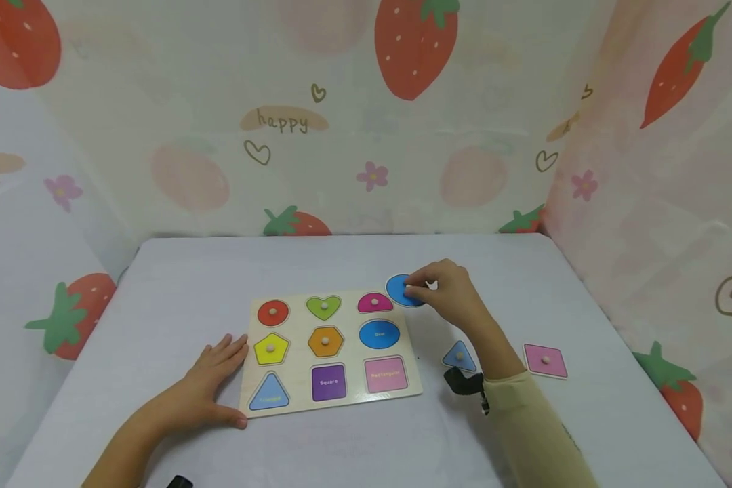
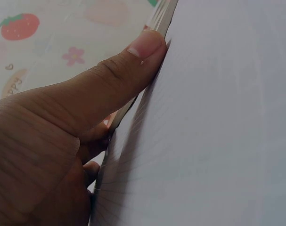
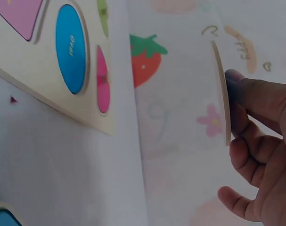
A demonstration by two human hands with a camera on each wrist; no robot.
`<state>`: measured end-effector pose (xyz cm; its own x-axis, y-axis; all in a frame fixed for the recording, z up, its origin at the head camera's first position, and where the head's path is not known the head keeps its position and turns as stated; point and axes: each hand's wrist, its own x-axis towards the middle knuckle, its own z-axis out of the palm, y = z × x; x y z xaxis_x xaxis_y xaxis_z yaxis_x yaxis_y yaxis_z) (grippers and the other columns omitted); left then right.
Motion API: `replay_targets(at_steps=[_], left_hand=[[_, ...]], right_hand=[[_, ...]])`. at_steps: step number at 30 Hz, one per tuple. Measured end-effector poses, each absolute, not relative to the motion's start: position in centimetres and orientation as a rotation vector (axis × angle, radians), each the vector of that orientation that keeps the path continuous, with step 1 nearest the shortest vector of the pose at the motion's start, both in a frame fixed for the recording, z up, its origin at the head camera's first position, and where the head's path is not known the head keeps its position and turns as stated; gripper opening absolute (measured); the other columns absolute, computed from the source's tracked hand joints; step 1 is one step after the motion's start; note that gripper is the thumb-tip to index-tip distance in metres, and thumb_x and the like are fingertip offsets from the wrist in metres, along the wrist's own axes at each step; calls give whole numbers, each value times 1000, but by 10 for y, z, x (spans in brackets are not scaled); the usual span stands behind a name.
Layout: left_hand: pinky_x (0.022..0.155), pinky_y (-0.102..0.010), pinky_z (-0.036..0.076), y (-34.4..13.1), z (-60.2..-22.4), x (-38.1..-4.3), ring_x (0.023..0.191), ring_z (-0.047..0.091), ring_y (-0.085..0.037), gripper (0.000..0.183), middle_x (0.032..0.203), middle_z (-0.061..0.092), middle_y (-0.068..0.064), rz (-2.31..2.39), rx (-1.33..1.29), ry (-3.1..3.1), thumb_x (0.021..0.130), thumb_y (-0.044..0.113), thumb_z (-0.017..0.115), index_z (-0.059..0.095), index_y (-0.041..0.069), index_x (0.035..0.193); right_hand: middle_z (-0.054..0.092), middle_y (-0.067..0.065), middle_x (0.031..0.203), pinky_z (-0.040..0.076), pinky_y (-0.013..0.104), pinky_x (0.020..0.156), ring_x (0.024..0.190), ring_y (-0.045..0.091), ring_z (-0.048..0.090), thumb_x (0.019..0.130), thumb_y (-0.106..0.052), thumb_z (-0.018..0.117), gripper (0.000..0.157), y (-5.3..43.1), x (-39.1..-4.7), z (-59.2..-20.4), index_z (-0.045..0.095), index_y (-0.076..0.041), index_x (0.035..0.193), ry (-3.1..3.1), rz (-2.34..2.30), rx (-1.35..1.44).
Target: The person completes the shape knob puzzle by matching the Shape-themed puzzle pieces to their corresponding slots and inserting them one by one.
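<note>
My right hand (image 1: 450, 293) pinches the knob of a blue oval puzzle piece (image 1: 396, 290), raised above the upper right corner of the wooden puzzle board (image 1: 299, 359). The right wrist view shows that oval piece (image 3: 222, 94) edge-on at the fingertips. On the board, the blue slot marked Oval (image 1: 379, 334) lies bare, as do the triangle slot (image 1: 270, 393), the purple square slot (image 1: 329, 382) and the pink rectangle slot (image 1: 385, 374). My left hand (image 1: 210, 379) rests at the board's left edge, fingers spread, thumb (image 2: 145, 47) touching the lower left corner.
Right of the board lie a blue triangle piece (image 1: 459, 356), near the right wrist, and a pink rectangle piece (image 1: 545, 360). Knobbed pieces fill the other slots, among them a red circle (image 1: 273, 312) and a yellow pentagon (image 1: 271, 349). Strawberry-patterned cloth walls surround the white table (image 1: 219, 264).
</note>
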<state>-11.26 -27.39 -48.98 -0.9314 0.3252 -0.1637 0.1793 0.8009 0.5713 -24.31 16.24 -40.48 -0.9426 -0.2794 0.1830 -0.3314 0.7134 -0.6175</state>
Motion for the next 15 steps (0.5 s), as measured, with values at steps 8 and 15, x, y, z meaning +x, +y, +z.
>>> replay_targets(at_steps=[8, 15], left_hand=[[126, -63, 2, -275, -490, -112, 158, 4, -40, 133, 171, 21, -11, 836, 412, 2748, 57, 62, 92, 32, 6, 161], [125, -64, 1, -273, -488, -112, 159, 2, -40, 132, 171, 20, -11, 833, 398, 2730, 57, 62, 92, 31, 7, 161]], right_hand=[[72, -3, 95, 59, 39, 84, 105, 20, 57, 91, -27, 80, 17, 148, -241, -416, 82, -17, 105, -2856, 1057, 547], [71, -4, 94, 60, 35, 81, 104, 20, 57, 91, -27, 80, 16, 139, -238, -426, 82, -17, 104, -2891, 1063, 550]])
